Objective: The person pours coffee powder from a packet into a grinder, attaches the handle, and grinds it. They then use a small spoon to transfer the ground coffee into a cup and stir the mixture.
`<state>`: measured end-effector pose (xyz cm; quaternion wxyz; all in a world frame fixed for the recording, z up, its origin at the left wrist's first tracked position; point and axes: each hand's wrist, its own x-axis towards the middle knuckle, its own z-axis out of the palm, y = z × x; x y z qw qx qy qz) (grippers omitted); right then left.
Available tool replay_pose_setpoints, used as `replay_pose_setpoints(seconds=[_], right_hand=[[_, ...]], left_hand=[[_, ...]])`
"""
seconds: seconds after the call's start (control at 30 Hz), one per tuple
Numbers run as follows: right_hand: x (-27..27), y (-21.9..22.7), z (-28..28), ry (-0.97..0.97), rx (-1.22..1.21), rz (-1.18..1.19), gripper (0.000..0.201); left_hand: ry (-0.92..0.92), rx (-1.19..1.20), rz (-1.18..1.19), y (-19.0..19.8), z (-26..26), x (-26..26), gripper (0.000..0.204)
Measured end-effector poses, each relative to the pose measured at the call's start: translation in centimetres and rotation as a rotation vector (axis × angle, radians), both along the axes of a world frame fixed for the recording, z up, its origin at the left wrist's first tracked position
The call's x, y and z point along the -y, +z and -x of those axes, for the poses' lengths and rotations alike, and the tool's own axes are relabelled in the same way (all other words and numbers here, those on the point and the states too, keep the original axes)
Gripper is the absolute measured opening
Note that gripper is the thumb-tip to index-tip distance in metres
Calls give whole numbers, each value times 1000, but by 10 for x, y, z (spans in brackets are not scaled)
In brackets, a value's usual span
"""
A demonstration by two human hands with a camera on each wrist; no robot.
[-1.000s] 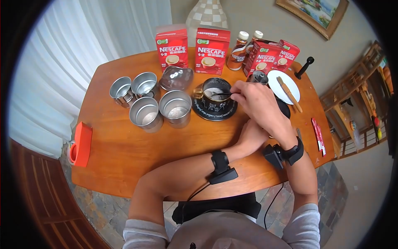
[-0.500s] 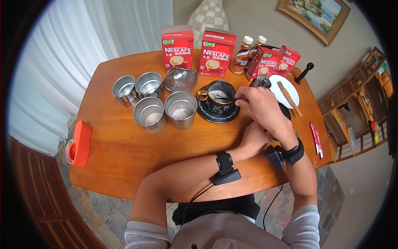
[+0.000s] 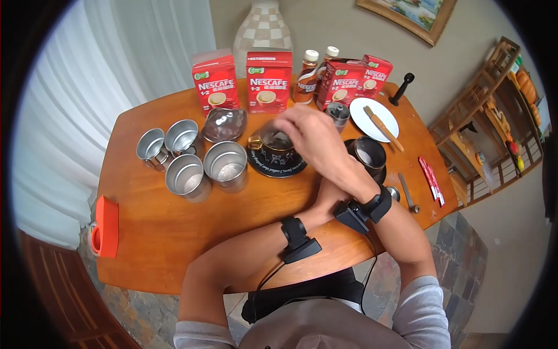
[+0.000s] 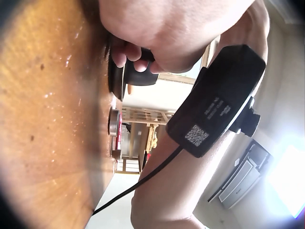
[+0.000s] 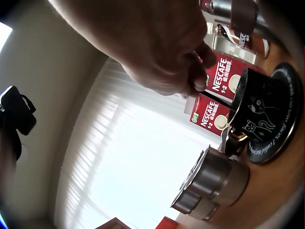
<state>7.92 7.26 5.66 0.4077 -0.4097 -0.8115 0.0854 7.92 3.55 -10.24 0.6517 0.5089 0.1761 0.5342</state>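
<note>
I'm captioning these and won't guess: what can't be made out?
- Stirrer: lower end hidden by the black cup's wall, right wrist view.
- Painting: top cut off by the head view's edge.
- Wrist camera: label print too small, left wrist view.

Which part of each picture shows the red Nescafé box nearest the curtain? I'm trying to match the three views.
Head view: the box stands upper left of centre, at the table's far side.
Left wrist view: not in it.
Right wrist view: right of centre, about mid-height, slanted and below the other tall box.
Shared landmark: the wooden table, across the middle, along the left side and at lower right, respectively.
</note>
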Motion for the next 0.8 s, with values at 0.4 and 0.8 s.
replay_pose_setpoints(seconds=[0.4, 0.8], right_hand=[[-3, 7, -20, 62, -159, 148, 21], [77, 41, -157, -295, -441, 281, 21]], left_hand=[[-66, -360, -14, 17, 14, -4, 33], [14, -311, 90, 54, 12, 10, 30]])
